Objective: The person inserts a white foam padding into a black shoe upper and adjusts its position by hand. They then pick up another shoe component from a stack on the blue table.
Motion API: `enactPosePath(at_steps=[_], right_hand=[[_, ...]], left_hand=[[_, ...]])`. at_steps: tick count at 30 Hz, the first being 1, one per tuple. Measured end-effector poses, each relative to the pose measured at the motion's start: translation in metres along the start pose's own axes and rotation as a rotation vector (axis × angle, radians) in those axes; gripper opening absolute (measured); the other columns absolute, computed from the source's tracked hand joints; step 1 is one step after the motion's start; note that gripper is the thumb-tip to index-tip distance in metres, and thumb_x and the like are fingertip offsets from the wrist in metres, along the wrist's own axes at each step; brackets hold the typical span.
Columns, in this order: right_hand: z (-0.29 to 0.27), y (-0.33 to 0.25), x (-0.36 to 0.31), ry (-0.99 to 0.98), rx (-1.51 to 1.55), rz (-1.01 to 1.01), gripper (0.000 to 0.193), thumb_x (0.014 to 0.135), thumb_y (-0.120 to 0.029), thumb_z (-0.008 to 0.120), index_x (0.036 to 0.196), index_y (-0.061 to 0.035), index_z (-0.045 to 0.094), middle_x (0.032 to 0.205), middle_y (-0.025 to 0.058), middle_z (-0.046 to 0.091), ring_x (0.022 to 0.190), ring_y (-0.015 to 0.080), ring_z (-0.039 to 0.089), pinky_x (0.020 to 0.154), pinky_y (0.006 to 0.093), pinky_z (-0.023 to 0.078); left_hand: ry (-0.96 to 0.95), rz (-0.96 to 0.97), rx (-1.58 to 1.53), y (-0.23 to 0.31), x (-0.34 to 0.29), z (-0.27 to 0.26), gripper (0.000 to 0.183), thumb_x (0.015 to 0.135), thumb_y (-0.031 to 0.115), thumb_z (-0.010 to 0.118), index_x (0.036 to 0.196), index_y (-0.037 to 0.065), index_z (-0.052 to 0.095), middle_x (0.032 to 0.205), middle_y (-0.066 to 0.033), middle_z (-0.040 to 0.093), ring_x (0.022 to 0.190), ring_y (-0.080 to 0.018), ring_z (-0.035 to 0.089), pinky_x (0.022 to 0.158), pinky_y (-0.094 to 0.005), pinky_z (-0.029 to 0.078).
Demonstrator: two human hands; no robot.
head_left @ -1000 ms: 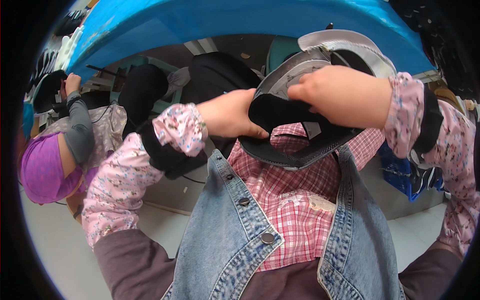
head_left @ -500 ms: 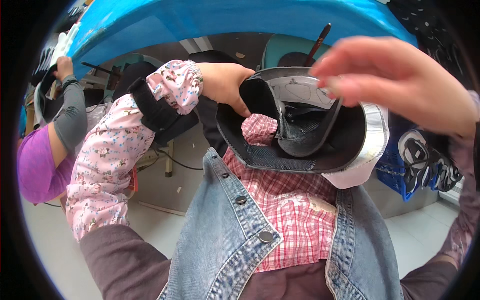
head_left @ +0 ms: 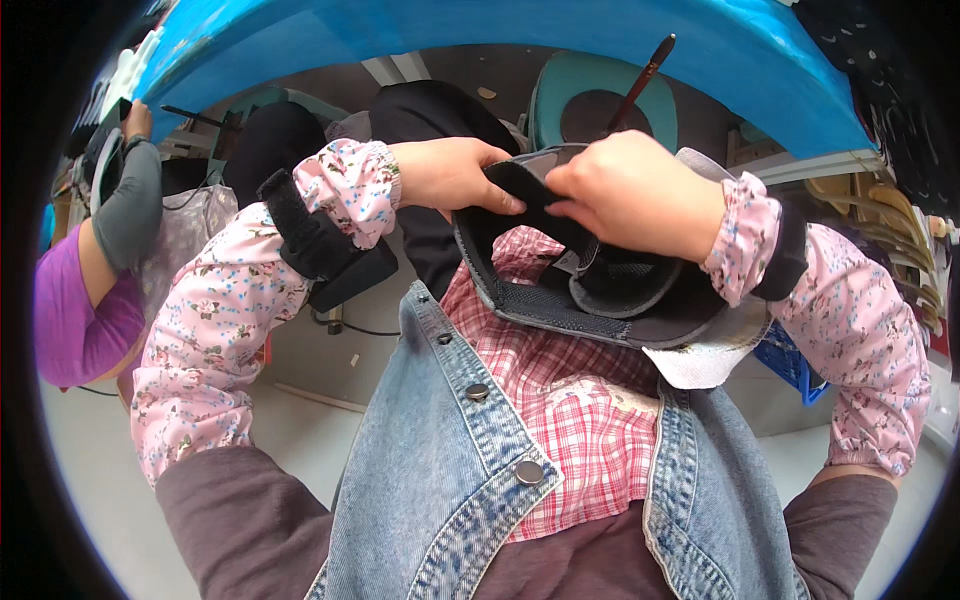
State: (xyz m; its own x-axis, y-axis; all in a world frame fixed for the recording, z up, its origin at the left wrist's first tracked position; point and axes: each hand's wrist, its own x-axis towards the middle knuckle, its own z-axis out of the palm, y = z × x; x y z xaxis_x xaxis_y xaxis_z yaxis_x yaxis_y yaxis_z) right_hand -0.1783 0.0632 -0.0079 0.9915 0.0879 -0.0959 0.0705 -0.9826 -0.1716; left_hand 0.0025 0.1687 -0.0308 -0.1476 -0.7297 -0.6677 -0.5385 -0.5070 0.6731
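The left hand [head_left: 448,174] and right hand [head_left: 635,195] are pinching the shoe upper [head_left: 563,312] at its far-left edge, seemingly keeping it steady.

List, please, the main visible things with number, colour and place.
Shoe upper: 1, black with pale flap, between the hands
Stick: 1, brown, over the stool
Stool: 1, teal, beyond shoe upper
Sheet: 1, blue, across the top
Crate: 1, blue, right
Shaped pieces: several, tan, right
Co-worker: 1, purple top, left edge
Denim vest: 1, blue, bottom centre
Checked garment: 1, red-white, inside vest
Sleeve covers: 2, pink floral, forearms
Straps: 2, black, on sleeves
Left hand: 1, bare, on shoe upper
Right hand: 1, bare, on shoe upper
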Motion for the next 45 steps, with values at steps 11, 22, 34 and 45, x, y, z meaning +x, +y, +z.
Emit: enactPosePath(at_steps=[11,22,34,45], right_hand=[[-0.008,-0.014,-0.012,-0.129,0.064,-0.009,0.026,0.081,-0.024,0.060,0.067,-0.0037,0.066,0.061,0.0138,0.062,0.060,0.0298,0.064,0.057,0.0377,0.051],[-0.005,-0.007,-0.013,-0.214,0.000,0.087,0.028,0.085,-0.026,0.059,0.069,-0.0050,0.066,0.065,0.0122,0.063,0.063,0.0291,0.064,0.055,0.0377,0.050],[-0.005,-0.003,-0.012,-0.185,-0.035,0.172,0.030,0.085,-0.031,0.062,0.074,-0.0038,0.067,0.068,0.0125,0.064,0.066,0.0290,0.065,0.058,0.0367,0.050],[-0.017,-0.001,-0.007,-0.140,-0.125,0.162,0.027,0.080,-0.032,0.067,0.075,-0.0057,0.067,0.066,0.0108,0.064,0.065,0.0277,0.065,0.058,0.0347,0.050]], left_hand=[[-0.163,0.027,-0.094,-0.001,-0.002,0.004,0.046,0.079,0.024,0.075,0.115,0.000,0.060,0.105,-0.0021,0.066,0.095,-0.0078,0.056,0.089,-0.0249,0.043],[-0.231,0.119,-0.177,-0.013,0.006,0.010,0.045,0.081,0.030,0.073,0.115,0.003,0.061,0.100,-0.0048,0.068,0.094,-0.0119,0.060,0.086,-0.0259,0.044],[-0.148,0.223,0.041,0.002,-0.005,0.012,0.055,0.095,0.048,0.046,0.125,0.002,0.052,0.107,-0.0129,0.064,0.103,-0.0198,0.057,0.090,-0.0314,0.043],[-0.062,0.258,0.147,0.005,-0.008,0.011,0.058,0.097,0.048,0.042,0.128,0.000,0.049,0.112,-0.0170,0.062,0.105,-0.0252,0.058,0.090,-0.0329,0.043]])
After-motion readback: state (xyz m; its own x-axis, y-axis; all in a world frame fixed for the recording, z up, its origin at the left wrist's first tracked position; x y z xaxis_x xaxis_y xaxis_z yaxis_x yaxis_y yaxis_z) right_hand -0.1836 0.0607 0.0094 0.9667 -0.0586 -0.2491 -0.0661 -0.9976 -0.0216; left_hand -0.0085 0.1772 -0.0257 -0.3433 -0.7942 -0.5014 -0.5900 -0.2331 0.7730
